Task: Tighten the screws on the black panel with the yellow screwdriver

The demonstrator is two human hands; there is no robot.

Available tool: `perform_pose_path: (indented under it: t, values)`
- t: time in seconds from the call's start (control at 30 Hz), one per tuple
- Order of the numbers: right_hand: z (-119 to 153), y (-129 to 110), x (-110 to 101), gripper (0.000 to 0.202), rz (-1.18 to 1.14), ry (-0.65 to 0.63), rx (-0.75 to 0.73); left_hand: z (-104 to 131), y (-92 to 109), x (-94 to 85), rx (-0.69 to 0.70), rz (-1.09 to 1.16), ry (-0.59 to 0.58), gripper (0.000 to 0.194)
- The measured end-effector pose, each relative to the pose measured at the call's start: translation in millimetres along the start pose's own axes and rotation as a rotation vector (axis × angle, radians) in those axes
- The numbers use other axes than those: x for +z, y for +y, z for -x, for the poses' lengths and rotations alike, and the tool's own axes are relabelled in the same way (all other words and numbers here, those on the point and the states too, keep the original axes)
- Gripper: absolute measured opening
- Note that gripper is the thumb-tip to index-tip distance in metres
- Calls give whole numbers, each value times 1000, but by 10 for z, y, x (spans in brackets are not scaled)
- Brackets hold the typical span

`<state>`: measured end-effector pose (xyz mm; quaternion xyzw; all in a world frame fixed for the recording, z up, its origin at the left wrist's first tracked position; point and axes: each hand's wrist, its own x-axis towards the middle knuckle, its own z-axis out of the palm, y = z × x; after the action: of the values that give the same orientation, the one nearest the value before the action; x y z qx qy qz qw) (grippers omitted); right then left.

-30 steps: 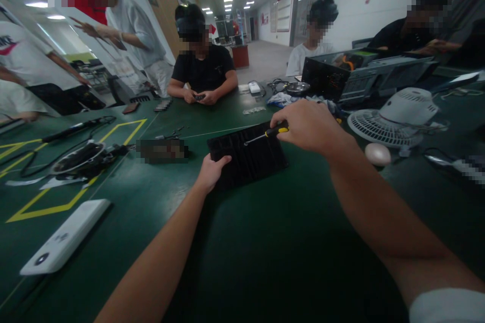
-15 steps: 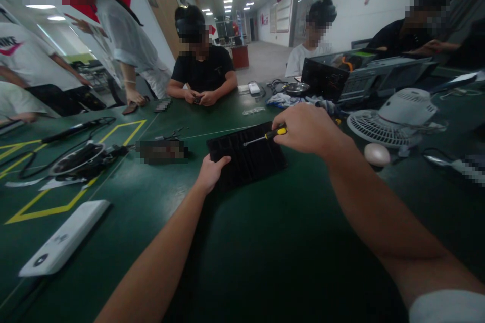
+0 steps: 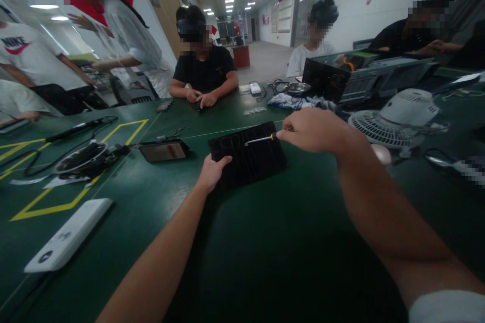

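A flat black panel-like object (image 3: 261,161) with raised ribs lies tilted on the green table in front of me. My left hand (image 3: 212,171) grips its left edge, thumb on top and the other fingers hidden beneath. Above its right part, my right hand (image 3: 312,129) is closed round the handle of a screwdriver (image 3: 263,139). The metal shaft points left, and its tip is over the middle of the panel; whether it touches cannot be made out. Only the front of the yellow and black handle shows.
A white power strip (image 3: 70,234) lies at left, near cables and a black device (image 3: 85,161). A propped phone (image 3: 164,150) stands beyond my left hand. At right are a white fan (image 3: 394,118) and an open metal case (image 3: 352,81). People sit across the table (image 3: 265,242).
My right hand has turned and shifted slightly right, covering more of the screwdriver handle. My left hand keeps its hold. A standing person at left has lifted an arm off the table.
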<state>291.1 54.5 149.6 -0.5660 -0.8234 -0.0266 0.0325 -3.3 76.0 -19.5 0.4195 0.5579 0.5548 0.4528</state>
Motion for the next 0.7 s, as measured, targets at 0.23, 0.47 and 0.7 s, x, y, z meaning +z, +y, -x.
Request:
perform_pose_path:
  t: [0.23, 0.47, 0.7]
  values:
    - [36, 36, -8, 40, -35, 143, -39, -8, -17, -8, 11, -20, 4, 50]
    - [2, 3, 41, 30, -63, 243, -73, -15, -33, -4, 15, 0, -5, 49]
    - [-30, -40, 35, 32, -54, 277, -78, -39, -58, -10, 13, 1, -19, 50]
